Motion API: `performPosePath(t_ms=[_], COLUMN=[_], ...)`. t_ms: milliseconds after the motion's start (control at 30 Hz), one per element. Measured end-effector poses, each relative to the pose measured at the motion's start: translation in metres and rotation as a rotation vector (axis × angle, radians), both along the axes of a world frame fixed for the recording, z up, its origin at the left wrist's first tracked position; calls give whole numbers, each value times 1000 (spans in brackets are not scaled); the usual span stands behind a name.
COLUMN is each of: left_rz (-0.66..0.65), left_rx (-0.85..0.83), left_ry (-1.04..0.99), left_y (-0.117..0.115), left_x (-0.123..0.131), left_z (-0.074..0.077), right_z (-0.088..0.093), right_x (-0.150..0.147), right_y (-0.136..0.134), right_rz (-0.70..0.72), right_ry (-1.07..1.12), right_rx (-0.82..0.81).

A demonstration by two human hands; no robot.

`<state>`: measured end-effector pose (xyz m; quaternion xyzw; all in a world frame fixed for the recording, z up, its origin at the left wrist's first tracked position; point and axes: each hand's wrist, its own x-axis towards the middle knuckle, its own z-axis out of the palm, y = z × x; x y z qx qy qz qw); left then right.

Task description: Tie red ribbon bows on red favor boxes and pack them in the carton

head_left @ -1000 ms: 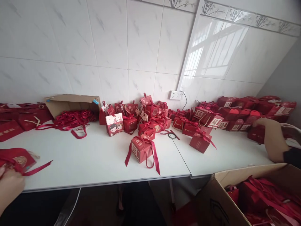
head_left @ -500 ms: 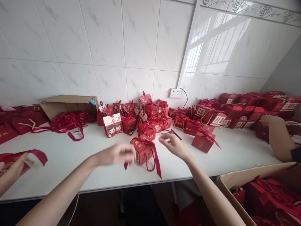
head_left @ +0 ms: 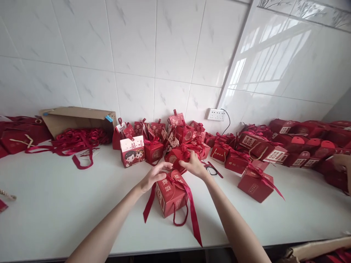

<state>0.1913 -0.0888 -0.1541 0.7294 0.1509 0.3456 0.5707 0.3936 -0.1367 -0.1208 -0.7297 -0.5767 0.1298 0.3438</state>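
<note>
A red gift box (head_left: 171,195) with gold print stands near the middle of the white table, a ribbon bow on top and a cord handle hanging at its front. Just behind it my right hand (head_left: 195,166) is closed on another red gift box (head_left: 175,156), which is tilted; my fingertips are partly hidden at its ribbon. My left hand (head_left: 156,177) reaches in beside both boxes, fingers stretched and apart, holding nothing.
Several small gift boxes (head_left: 133,151) line the wall, and more red boxes (head_left: 293,140) pile up at the right. A cardboard box (head_left: 79,111) spills red ribbons (head_left: 82,140). A black looped object (head_left: 211,171) lies behind my right hand. Another person's hand (head_left: 342,164) shows at the right edge.
Both hands have moved forward past the front gift box. My right hand has taken hold of the box behind it, which now tilts. The view has shifted, so the neighbour at left is nearly out of frame.
</note>
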Motion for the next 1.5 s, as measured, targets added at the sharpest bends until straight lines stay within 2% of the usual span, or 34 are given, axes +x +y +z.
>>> performPosePath(t_ms=[67, 167, 233, 300, 400, 467, 567, 667, 733, 800, 900, 967, 1067, 1167, 1267, 1333, 1433, 1500], left_rz=[-113, -404, -573, -601, -473, -327, 50, 486, 689, 768, 694, 614, 562, 580, 587, 650, 811, 818], left_rx=[0, -120, -172, -160, -137, -79, 106, 310, 386, 396, 331, 286, 310, 383, 411, 464, 580, 570], left_ry=[18, 146, 241, 296, 285, 262, 260, 269, 232, 134, -29, -46, 14, 13, -3, 2, 77, 173], left_y=[-4, -5, -5, -6, -9, -9, -4, 7, 13, 14, 10, 4, -2, -5, -7, -8, -11, -15], left_x=[-5, -11, -12, -11, -5, -1, 5, 8, 6, 3, -2, -2, 1, 4, 5, 6, 6, 5], left_z=[2, 5, 6, 5, 0, -3, -10, -17, -19, -17, -8, -2, 0, -2, -4, -5, -2, 2], right_z=[-7, -20, -26, -28, -24, -20, -16, -15, -15, -16, -18, -19, -20, -19, -19, -19, -20, -19], right_x=[13, 26, 28, 29, 30, 30, 29, 25, 22, 17, 7, 1, -6, -10, -13, -16, -19, -19], right_y=[-4, -8, -9, -10, -15, -21, -31, -37, -37, -37, -36, -37, -40, -43, -43, -41, -38, -37], right_rz=[30, 104, 144, 140, 33, -73, -171, -75, 121, 363, 618, 686, 688, 597, 514, 492, 457, 411], right_ry=[-14, -103, -194, -246, -245, -221, -165, -153, -152, -118, -59, -26, 96, 210, 241, 260, 328, 386], right_rx=[203, 564, 740, 889, 1013, 1039, 1076, 1138, 1055, 807, 371, 229, 253, 298, 259, 238, 239, 228])
